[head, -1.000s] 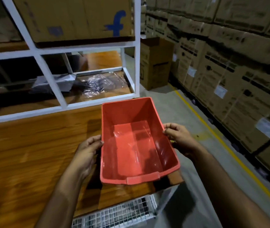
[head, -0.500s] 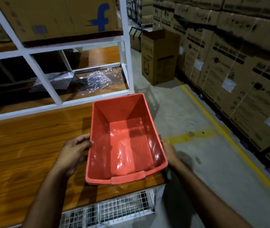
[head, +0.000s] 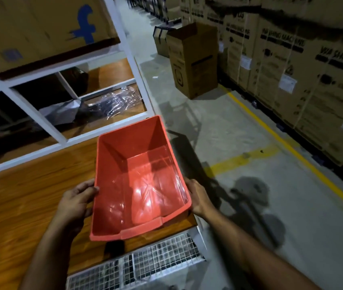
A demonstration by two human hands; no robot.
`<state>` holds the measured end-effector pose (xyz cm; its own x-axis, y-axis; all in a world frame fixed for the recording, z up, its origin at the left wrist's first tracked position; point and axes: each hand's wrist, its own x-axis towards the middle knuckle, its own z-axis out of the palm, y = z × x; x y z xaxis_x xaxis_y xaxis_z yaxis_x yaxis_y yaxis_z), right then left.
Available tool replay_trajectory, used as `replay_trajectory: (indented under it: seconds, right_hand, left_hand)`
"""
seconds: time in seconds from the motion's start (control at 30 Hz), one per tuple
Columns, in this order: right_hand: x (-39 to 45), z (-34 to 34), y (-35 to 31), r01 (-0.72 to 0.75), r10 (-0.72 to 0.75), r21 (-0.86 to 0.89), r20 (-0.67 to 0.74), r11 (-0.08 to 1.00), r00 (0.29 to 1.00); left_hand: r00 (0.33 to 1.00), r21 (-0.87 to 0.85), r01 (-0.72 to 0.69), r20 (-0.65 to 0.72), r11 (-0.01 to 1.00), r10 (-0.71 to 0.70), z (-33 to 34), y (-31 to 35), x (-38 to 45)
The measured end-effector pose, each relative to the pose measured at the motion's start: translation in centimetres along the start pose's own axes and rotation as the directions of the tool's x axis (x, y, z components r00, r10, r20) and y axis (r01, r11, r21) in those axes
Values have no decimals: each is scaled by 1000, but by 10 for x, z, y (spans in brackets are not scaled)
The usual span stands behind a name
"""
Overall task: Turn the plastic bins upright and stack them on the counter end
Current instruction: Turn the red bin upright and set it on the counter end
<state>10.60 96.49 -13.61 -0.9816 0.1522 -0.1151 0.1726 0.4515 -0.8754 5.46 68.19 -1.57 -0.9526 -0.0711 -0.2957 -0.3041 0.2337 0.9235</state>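
Observation:
A red plastic bin (head: 137, 176) stands upright, open side up, over the right end of the wooden counter (head: 20, 195). Its inside is glossy and holds nothing. My left hand (head: 76, 201) grips the bin's left wall near the rim. My right hand (head: 197, 197) holds the right wall, fingers hidden under the rim. Whether the bin rests on the counter or hangs just above it I cannot tell. No other bin is in view.
A white metal rack (head: 41, 114) with crumpled clear plastic (head: 114, 101) and a cardboard box (head: 41, 28) borders the counter's far side. A wire-mesh panel (head: 145, 262) sits below the counter end. To the right lie a concrete aisle with a yellow line (head: 271, 130), an open carton (head: 193, 59) and stacked cartons (head: 302, 70).
The bin has stayed upright in both hands at the counter end. My right hand slid from the middle of the right rim to the near right corner, and my view turned rightward.

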Motion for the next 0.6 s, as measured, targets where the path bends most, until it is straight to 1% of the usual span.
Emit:
replay_trajectory:
  seconds: [0.2, 0.3, 0.43, 0.6]
  right_hand:
    - [7, 1, 15, 32, -33, 40, 34, 999, 999]
    - [-1, -9, 3, 46, -47, 63, 20, 997, 999]
    - [-5, -12, 4, 66, -69, 124, 20, 990, 997]
    - [-4, -16, 6, 65, -71, 127, 47, 990, 996]
  left_hand:
    - [999, 63, 30, 18, 998, -31, -1, 2, -2]
    - [999, 91, 34, 28, 995, -37, 0, 4, -4]
    - [999, 110, 35, 20, 993, -37, 5, 6, -8]
    - [999, 115, 52, 11, 992, -54, 7, 9, -9]
